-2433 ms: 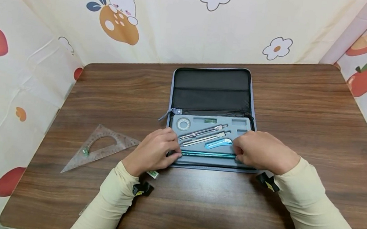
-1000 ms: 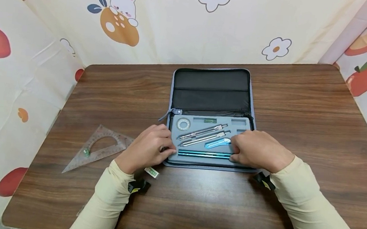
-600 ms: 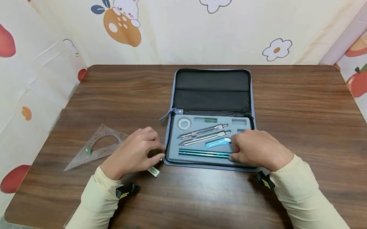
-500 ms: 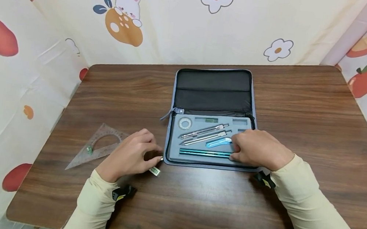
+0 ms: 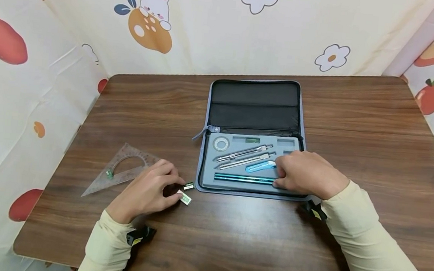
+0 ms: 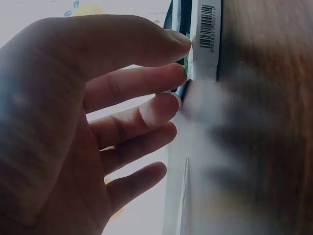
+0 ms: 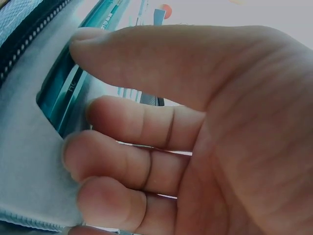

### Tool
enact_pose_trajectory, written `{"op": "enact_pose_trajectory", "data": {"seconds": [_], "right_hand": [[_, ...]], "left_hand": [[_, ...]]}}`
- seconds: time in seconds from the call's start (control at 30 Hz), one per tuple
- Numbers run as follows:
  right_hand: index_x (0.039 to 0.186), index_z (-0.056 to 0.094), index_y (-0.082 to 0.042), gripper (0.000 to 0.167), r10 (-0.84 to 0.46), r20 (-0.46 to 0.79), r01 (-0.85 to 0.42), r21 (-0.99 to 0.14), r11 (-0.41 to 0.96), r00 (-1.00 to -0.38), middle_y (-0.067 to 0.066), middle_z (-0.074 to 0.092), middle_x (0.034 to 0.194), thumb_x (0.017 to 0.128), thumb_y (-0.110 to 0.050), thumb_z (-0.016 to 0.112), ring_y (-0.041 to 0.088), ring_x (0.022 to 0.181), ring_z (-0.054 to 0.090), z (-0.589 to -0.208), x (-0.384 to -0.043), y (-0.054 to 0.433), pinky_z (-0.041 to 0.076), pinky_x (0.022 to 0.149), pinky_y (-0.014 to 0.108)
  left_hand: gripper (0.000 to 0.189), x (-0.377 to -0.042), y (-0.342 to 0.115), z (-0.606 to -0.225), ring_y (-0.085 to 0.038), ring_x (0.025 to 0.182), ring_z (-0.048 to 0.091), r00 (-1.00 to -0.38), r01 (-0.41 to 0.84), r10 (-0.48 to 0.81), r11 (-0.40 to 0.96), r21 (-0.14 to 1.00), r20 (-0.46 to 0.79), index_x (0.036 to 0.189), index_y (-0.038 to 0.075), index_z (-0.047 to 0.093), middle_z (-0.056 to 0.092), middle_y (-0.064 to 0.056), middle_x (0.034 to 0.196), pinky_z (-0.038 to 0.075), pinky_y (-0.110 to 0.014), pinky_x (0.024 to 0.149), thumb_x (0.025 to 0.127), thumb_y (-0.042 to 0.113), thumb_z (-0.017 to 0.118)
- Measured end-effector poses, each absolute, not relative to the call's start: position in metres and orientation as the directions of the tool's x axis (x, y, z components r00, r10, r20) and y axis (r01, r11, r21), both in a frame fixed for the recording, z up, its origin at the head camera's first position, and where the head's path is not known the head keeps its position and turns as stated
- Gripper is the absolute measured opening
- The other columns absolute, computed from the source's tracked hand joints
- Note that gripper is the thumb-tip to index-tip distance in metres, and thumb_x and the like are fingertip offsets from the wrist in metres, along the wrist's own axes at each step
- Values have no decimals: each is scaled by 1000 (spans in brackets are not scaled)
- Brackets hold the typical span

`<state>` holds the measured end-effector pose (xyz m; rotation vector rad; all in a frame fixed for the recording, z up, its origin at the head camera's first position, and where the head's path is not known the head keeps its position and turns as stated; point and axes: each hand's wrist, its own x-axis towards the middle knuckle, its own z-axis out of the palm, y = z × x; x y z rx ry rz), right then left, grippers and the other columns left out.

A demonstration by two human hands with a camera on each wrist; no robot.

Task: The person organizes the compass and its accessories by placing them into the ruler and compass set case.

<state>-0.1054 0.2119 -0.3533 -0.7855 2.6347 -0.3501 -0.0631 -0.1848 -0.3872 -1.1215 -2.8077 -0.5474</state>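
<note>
An open zip case [image 5: 255,106] with a grey moulded tray lies on the table. Two teal pencils [image 5: 242,179] lie in its front slot. My right hand [image 5: 309,172] rests over their right end; in the right wrist view the thumb touches the pencils [image 7: 73,85] and the other fingers bend loosely above the tray. My left hand [image 5: 149,190] is left of the case, fingers apart and loosely bent. At its fingertips lie a small white block [image 5: 185,198] with a barcode and green print, and a small dark-and-white piece [image 5: 188,186]. Whether the thumb touches the block is unclear.
The tray also holds two metal compasses [image 5: 243,153], a light-blue utility knife [image 5: 261,167], a round clear ring [image 5: 221,144] and a small green box [image 5: 252,140]. A transparent set square [image 5: 119,172] lies left of my left hand, partly under it. Printed cloth hangs around the table.
My left hand has left the pencils' left end and moved left and nearer, to the small pieces beside the case. My right hand stays at the pencils' right end.
</note>
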Motion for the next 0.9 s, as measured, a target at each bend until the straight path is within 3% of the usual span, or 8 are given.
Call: {"op": "enact_pose_trajectory", "data": {"seconds": [0.5, 0.9], "right_hand": [[72, 57, -22, 26, -556, -285, -462, -336, 821, -781, -7, 52, 67, 88, -31, 75, 11, 59, 48, -353, -105, 213, 38, 54, 33], [72, 58, -22, 24, -557, -282, -463, -337, 820, -781, -9, 53, 68, 87, -30, 75, 10, 60, 49, -351, -103, 212, 39, 54, 33]], "left_hand": [[13, -58, -185, -391, -11, 93, 46, -701, 697, 688, 605, 385, 189, 93, 23, 79, 50, 12, 93, 43, -32, 74, 81, 17, 79], [12, -58, -181, -393, -9, 85, 43, -728, 679, 656, 649, 344, 199, 92, 18, 75, 52, 7, 86, 39, -29, 70, 81, 21, 78]]}}
